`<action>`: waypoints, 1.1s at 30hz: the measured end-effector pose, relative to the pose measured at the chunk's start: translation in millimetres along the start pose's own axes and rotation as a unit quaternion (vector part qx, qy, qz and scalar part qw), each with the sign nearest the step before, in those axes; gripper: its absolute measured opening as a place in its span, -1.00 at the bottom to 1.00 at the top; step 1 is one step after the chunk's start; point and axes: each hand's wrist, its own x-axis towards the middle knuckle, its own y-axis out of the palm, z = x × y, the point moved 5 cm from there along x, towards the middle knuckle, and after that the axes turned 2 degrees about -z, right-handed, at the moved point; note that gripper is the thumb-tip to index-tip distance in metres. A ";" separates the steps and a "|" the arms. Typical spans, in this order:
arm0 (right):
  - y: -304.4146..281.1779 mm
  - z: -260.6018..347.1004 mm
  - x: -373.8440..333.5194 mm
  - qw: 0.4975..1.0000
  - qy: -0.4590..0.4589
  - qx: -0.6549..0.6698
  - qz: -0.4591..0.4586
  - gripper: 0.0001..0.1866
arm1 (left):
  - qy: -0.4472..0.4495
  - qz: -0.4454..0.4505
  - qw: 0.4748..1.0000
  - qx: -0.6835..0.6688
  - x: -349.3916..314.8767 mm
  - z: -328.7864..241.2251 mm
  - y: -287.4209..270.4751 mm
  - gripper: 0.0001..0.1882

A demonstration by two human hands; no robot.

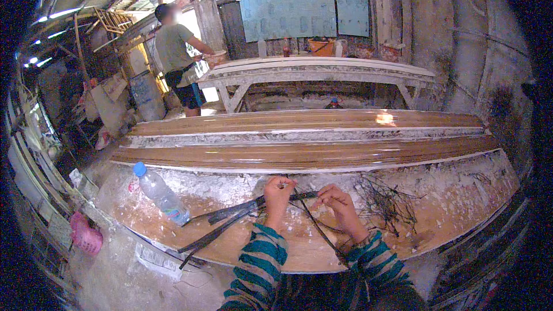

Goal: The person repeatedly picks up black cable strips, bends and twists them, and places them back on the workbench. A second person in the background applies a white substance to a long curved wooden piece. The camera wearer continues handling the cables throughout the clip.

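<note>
My left hand (276, 200) is closed in a pinch above the plywood table, and what its fingertips hold is too small to make out. Beside it, my right hand (341, 206) has thumb and fingers on the end of a flat black strip (304, 195), which passes behind my left wrist. More long black strips (222, 226) fan out to the lower left. One narrow dark strip (315, 222) slants down between my forearms. Right of my right hand lies a tangle of thin black scraps (390, 204).
A clear bottle with blue cap (158, 192) stands left. Two long glossy brown moldings (299, 152) cross the powdery table (461, 196). Behind are a white bench (322, 68), an orange container (321, 46) and a standing person (180, 52). A pink bucket (86, 233) sits lower left.
</note>
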 end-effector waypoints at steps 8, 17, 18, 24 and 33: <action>-11.1 -7.2 -0.8 0.996 0.086 0.022 -0.028 -0.89 | 0.002 0.042 0.999 -0.016 -2.9 2.9 6.4 -0.87; -36.4 -28.2 4.1 0.984 0.132 0.052 -0.106 -0.85 | -0.070 0.229 0.970 -0.039 -17.3 -25.4 18.6 -0.90; -37.8 -29.6 4.4 0.984 0.135 0.034 -0.112 -0.85 | -0.071 0.245 0.966 -0.044 -19.1 -26.8 21.0 -0.90; -43.6 -32.9 8.0 0.983 0.103 -0.057 -0.138 -0.88 | -0.020 0.294 0.954 -0.058 -24.0 -28.3 29.3 -0.85; -69.9 -44.2 6.9 0.934 0.042 -0.244 -0.256 -0.86 | -0.114 0.379 0.904 -0.159 -34.4 -29.6 35.9 -0.86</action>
